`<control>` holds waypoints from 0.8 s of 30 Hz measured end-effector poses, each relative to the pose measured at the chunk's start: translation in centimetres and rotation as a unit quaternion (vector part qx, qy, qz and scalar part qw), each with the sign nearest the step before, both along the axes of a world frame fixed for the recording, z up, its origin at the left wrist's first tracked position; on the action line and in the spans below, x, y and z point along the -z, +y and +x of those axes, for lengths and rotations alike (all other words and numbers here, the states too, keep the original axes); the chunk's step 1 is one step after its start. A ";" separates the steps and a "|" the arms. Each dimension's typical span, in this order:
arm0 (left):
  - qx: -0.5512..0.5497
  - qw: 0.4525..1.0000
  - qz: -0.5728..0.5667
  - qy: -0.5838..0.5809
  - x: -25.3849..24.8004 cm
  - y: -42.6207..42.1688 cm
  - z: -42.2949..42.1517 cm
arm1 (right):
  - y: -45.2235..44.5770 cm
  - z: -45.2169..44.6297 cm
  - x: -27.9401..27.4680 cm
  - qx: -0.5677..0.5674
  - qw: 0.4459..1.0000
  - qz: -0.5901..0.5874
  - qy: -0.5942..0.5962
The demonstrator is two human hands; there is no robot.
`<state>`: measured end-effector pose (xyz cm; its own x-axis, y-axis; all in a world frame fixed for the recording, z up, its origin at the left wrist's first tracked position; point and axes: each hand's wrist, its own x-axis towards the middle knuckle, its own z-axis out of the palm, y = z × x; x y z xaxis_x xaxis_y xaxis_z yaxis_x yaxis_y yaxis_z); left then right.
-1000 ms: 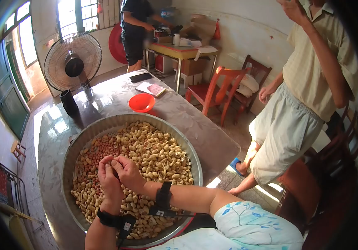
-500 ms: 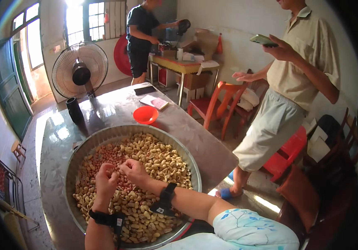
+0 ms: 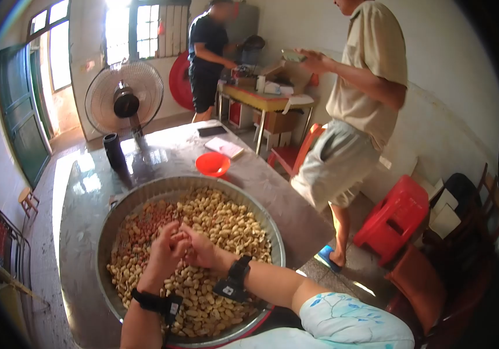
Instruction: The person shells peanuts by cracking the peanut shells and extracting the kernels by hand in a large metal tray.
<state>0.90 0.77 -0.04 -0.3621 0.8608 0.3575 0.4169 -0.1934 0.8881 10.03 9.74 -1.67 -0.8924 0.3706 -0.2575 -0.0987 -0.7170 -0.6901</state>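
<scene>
A wide round metal pan point(image 3: 279, 256) holds many unshelled peanuts point(image 3: 235, 224). Reddish shelled kernels point(image 3: 149, 220) lie toward its far left side. Over the pan's middle, my left hand point(image 3: 167, 251) is closed, thumb and fingers pinched together. My right hand point(image 3: 203, 247) is closed as well, its fingertips meeting those of the left. Whatever sits between the fingers is too small and covered to make out. Each wrist wears a black strap with a small box.
Beyond the pan, a red bowl point(image 3: 213, 164), a notebook point(image 3: 224, 148), a phone point(image 3: 211, 131) and a black cylinder point(image 3: 113, 151) stand on the table point(image 3: 81, 232). A fan point(image 3: 126, 102) is behind. A person point(image 3: 360, 87) with a phone walks at right; another person point(image 3: 207, 55) stands at the back table.
My hands have come slightly lower and closer together over the pan. The person at right has stepped left and away, uncovering more of a red plastic stool. The camera view has shifted a little.
</scene>
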 end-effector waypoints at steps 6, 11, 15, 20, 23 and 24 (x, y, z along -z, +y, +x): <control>-0.234 0.914 -0.137 0.303 1.5 -1.0 -6.1 | 4.9 0.1 0.7 0.097 0.994 0.032 0.037; -0.125 0.910 -0.315 0.240 1.6 -1.7 -6.8 | 7.6 2.4 -1.3 0.223 0.971 -0.055 0.061; -0.045 0.935 -0.264 0.234 0.8 -0.6 -2.9 | 7.6 2.9 -2.1 0.215 0.974 -0.050 0.052; -0.009 0.943 -0.285 0.170 0.1 -1.4 -5.3 | 7.1 2.7 -2.1 0.138 0.987 -0.003 0.077; -0.124 0.911 -0.309 0.241 1.0 -2.1 -7.4 | 6.4 2.6 -2.3 0.144 0.987 0.039 0.057; -0.181 0.886 -0.306 0.296 0.7 -2.3 -7.6 | 6.2 2.4 -2.4 0.161 0.980 0.119 0.019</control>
